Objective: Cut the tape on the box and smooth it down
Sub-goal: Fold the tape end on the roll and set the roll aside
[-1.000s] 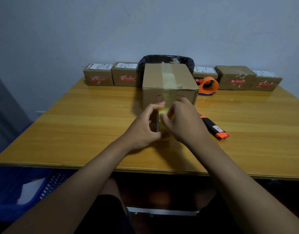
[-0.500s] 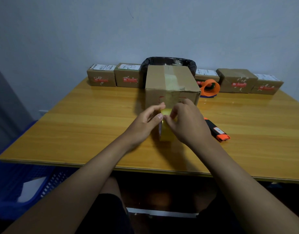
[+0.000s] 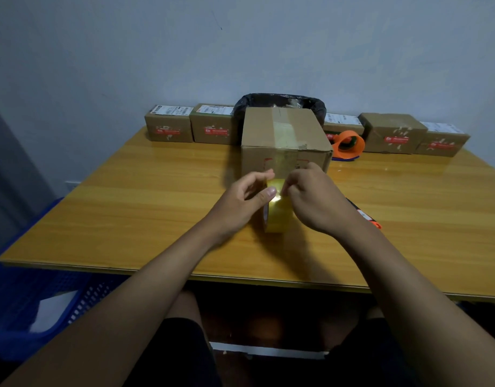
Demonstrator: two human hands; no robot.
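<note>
A large cardboard box (image 3: 257, 129) stands mid-table, with a strip of clear tape (image 3: 284, 135) along its top and down its front face. Just in front of it a yellowish tape roll (image 3: 278, 216) stands on edge on the table. My left hand (image 3: 240, 202) grips the roll's left side, thumb pressed on its top. My right hand (image 3: 316, 199) curls over the top right of the roll, fingertips pinched on the tape there. The tape between roll and box is hard to make out. A black and orange box cutter (image 3: 365, 215) lies to the right, mostly hidden by my right wrist.
An orange tape dispenser (image 3: 348, 143) sits behind the box's right corner. Small labelled parcels (image 3: 168, 125) (image 3: 394, 132) line the back edge beside a black-lined bin (image 3: 279, 99). A blue basket (image 3: 22, 311) stands on the floor to the left of the wooden table (image 3: 129, 205).
Both hands have risen from around the roll's sides to its top, so more of the roll shows. My left thumb now presses on the roll's top. The box has not moved.
</note>
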